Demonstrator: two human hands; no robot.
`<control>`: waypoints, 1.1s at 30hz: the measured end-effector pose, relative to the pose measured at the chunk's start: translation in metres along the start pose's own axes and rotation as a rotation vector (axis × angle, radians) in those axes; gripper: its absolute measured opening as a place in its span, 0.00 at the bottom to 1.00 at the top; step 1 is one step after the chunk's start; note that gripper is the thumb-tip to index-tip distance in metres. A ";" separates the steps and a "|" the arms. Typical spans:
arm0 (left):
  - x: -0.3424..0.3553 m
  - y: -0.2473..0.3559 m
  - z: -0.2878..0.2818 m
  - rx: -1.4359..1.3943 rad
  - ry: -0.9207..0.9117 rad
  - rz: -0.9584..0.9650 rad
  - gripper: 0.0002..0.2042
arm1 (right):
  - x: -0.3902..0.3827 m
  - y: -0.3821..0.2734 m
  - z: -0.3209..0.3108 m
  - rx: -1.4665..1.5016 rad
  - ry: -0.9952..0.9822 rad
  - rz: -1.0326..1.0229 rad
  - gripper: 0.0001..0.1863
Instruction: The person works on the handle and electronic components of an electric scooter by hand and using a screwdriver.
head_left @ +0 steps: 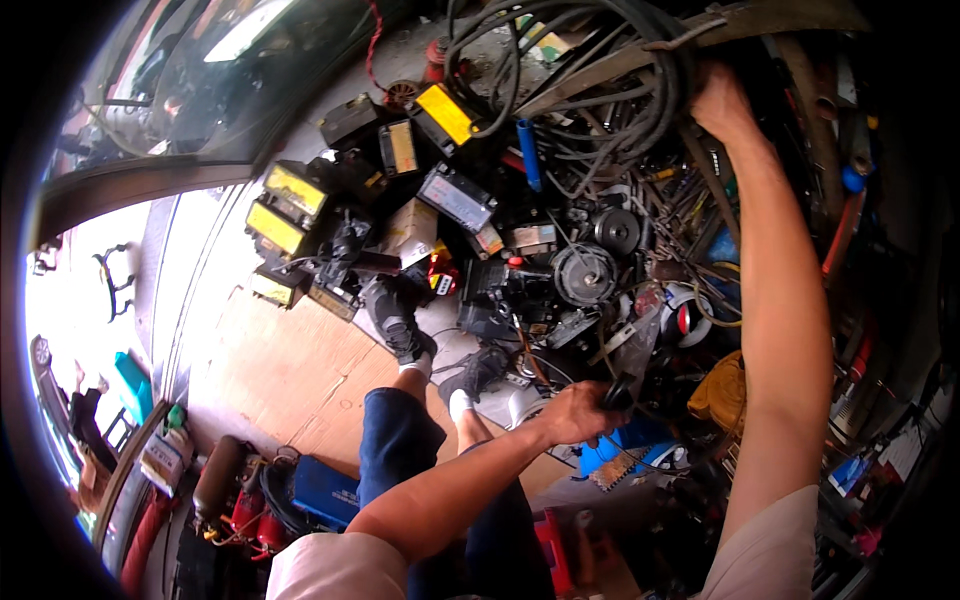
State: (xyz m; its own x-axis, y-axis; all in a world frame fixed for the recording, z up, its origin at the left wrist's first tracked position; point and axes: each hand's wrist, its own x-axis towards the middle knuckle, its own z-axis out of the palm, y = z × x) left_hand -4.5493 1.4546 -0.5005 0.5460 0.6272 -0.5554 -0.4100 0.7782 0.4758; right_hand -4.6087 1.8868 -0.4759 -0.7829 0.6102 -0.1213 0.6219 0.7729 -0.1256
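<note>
My left hand [578,412] is closed around a small black object [619,392] with a rounded end, whose kind I cannot make out. A thin dark cord runs just below that hand, close to a blue item [612,452]. At the upper right my right arm stretches far forward. My right hand [722,105] is beside a thick coil of black cable [660,100] and a worn rail [740,22]. Its fingers are lost in the dark there, so what they touch is hidden.
Several batteries with yellow labels [275,228] crowd the left middle. Pulley-like machine parts [585,273] and a heap of loose tools [690,190] cover the centre. A cardboard sheet [290,365] lies beside my feet. A blue case [325,490] and red cylinders [258,520] stand at lower left.
</note>
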 end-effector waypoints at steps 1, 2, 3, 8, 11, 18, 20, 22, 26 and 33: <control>0.001 -0.003 0.001 -0.014 0.000 -0.015 0.16 | 0.003 0.001 0.007 0.010 0.066 -0.053 0.21; 0.001 -0.002 0.002 -0.019 -0.009 -0.029 0.16 | 0.002 0.009 0.009 0.011 0.138 -0.098 0.20; 0.001 0.000 0.003 -0.013 -0.001 -0.028 0.15 | 0.000 0.007 0.007 0.014 0.099 -0.105 0.19; 0.002 0.001 0.004 0.038 -0.042 -0.053 0.17 | -0.006 0.025 0.018 0.025 0.104 -0.047 0.18; 0.002 -0.001 0.004 0.059 -0.045 -0.083 0.17 | -0.003 0.016 0.021 0.062 0.167 -0.139 0.16; -0.017 0.022 0.001 0.107 -0.078 -0.059 0.19 | -0.021 0.063 0.034 -0.330 0.280 0.117 0.32; -0.030 0.030 -0.003 0.112 -0.050 -0.040 0.19 | -0.027 0.017 0.024 0.069 0.580 -0.099 0.23; -0.035 0.015 0.003 0.053 -0.021 0.008 0.19 | -0.047 0.010 0.006 0.052 0.587 -0.123 0.20; -0.054 0.028 0.004 0.282 -0.088 0.176 0.17 | -0.123 -0.066 -0.025 0.072 0.425 -0.042 0.16; -0.180 0.038 0.058 0.029 -0.029 0.465 0.14 | -0.357 -0.179 -0.102 0.060 0.214 0.350 0.20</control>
State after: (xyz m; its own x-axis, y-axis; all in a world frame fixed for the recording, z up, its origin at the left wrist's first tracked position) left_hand -4.6206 1.3696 -0.3423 0.3292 0.9079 -0.2595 -0.5961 0.4129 0.6886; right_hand -4.4425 1.5486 -0.3095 -0.5059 0.8617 0.0393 0.8462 0.5047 -0.1712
